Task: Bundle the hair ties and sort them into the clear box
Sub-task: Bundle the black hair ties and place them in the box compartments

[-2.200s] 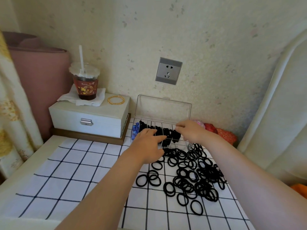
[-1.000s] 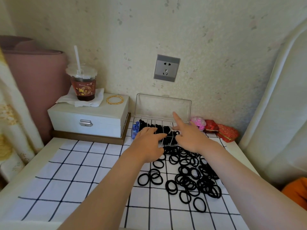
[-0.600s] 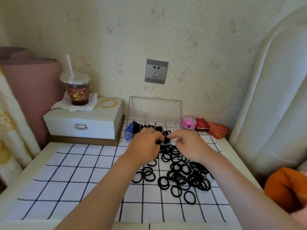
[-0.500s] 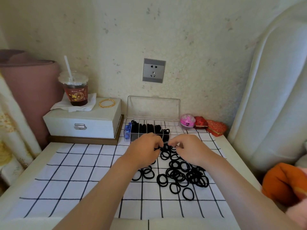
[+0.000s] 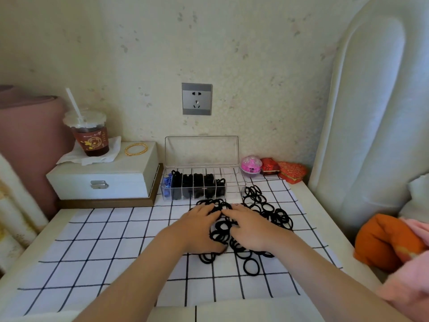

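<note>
A pile of loose black hair ties (image 5: 276,214) lies on the checked cloth, in front of and to the right of the clear box (image 5: 235,182). The box stands against the wall with its lid (image 5: 202,149) upright. Black bundles (image 5: 192,184) fill its left compartments, and the right ones look empty. My left hand (image 5: 199,226) and my right hand (image 5: 248,228) lie palm down side by side on the pile's left part, fingers spread and fingertips nearly touching. The ties under them are hidden. One single tie (image 5: 251,266) lies nearest to me.
A white jewellery box (image 5: 104,177) stands left of the clear box, bearing a drink cup (image 5: 89,135) and a gold bangle (image 5: 136,149). A pink ball (image 5: 251,165) and red pouches (image 5: 292,171) sit at the back right. An orange cushion (image 5: 385,242) lies beyond the table's right edge.
Both hands have pulled back from the clear box and come down flat onto the loose pile. The view has shifted, showing more of the right side.
</note>
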Demonstrator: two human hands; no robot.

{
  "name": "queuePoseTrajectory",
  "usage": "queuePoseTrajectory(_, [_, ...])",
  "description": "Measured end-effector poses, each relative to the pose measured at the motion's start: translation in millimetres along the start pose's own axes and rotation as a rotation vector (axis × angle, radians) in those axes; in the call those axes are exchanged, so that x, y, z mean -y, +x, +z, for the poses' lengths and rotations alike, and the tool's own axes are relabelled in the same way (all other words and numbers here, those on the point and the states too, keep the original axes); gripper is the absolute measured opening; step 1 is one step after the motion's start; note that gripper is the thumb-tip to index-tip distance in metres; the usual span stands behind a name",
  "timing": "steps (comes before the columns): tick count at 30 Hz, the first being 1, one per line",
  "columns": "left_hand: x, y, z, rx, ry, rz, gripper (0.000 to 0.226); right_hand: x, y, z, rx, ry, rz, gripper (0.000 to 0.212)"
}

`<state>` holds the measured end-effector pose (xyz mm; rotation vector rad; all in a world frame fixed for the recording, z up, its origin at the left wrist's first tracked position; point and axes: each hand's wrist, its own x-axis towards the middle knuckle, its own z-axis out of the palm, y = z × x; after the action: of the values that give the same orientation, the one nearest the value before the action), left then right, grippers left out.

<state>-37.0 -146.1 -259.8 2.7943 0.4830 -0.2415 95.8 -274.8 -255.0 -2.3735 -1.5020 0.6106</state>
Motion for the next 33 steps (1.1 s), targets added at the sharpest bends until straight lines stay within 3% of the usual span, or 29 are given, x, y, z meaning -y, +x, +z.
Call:
queuePoseTrajectory(4, [10, 0, -16, 0.025, -0.007, -0.092, 0.093, -8, -4, -25, -0.282, 0.140, -0.016, 0.036])
queuePoseTrajectory(7, [-1, 4, -24, -0.028, -0.067, -0.081, 0.084, -30, 8, -39, -0.533, -0.088, 0.062, 0.027])
queuePoseTrajectory(9, [-16, 7, -24, -0.089, -0.105, -0.022, 0.081, -47, 19, -39, -0.440, -0.196, 0.168, 0.036])
queuePoseTrajectory(12, [-41, 11, -13, -0.039, -0.118, 0.052, 0.103, -63, 31, -34, -0.180, -0.137, 0.189, 0.069])
queuePoseTrajectory(16, [-52, 19, 6, 0.078, -0.023, 0.045, 0.126, -71, 38, -32, -0.089, -0.141, 0.127, 0.068])
queuePoseTrajectory(26, [-40, 17, 12, 0.084, 0.069, -0.005, 0.110, -63, -12, 6, -0.157, -0.169, 0.019, 0.075])
queuePoseTrajectory(33, [-24, 1, -1, 0.110, 0.055, -0.117, 0.106, -25, -4, 31, -0.288, -0.072, -0.099, 0.058])
